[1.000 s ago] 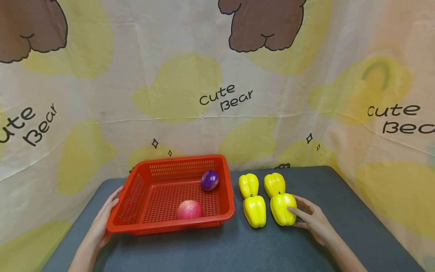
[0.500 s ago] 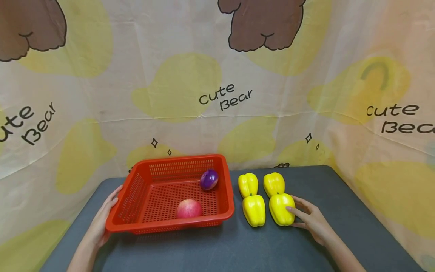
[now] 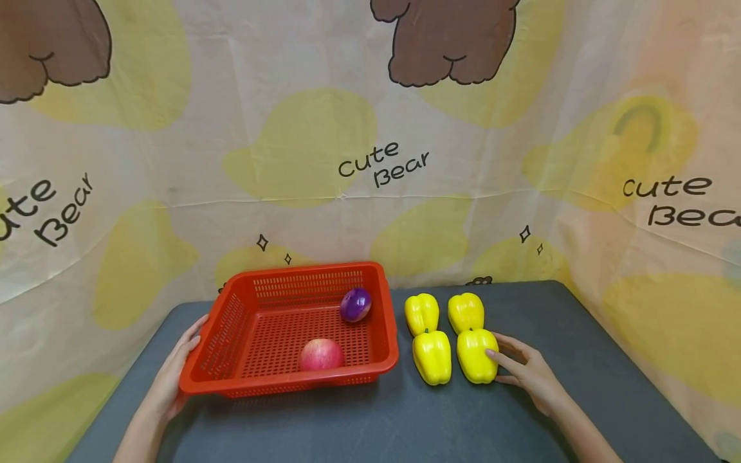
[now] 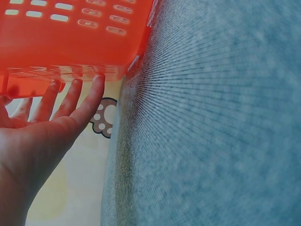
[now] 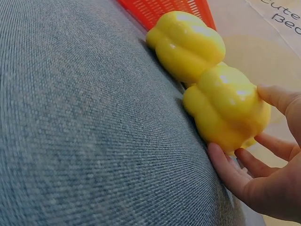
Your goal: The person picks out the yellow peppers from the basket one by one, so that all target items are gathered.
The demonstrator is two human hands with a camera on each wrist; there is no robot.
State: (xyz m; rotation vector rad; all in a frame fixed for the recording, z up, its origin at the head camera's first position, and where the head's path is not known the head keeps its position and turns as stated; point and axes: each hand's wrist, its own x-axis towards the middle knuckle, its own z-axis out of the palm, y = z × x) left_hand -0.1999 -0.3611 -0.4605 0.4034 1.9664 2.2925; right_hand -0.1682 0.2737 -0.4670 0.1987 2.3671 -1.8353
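My left hand (image 3: 172, 373) lies along the left side of a red plastic basket (image 3: 289, 381). In the left wrist view its fingers reach out straight, fingertips against the perforated basket wall. My right hand (image 3: 529, 373) holds the nearest right yellow bell pepper (image 3: 476, 360) from its right side, thumb and fingers spread around it. The right wrist view has this pepper (image 5: 230, 106) touching another yellow bell pepper (image 5: 190, 44). Three more yellow bell peppers stand close by: a front left one (image 3: 431, 358), a back left one (image 3: 422, 313) and a back right one (image 3: 466, 312).
Inside the basket sit a red apple (image 3: 321, 355) near the front and a round purple eggplant-like thing (image 3: 356, 305) at the back right. The grey cloth-topped table (image 3: 347, 431) meets a printed fabric curtain (image 3: 324, 148) at the back and sides.
My right hand has shifted the front right pepper slightly left, nearer the front left one. The left hand and basket stay in place; the view drifts a little.
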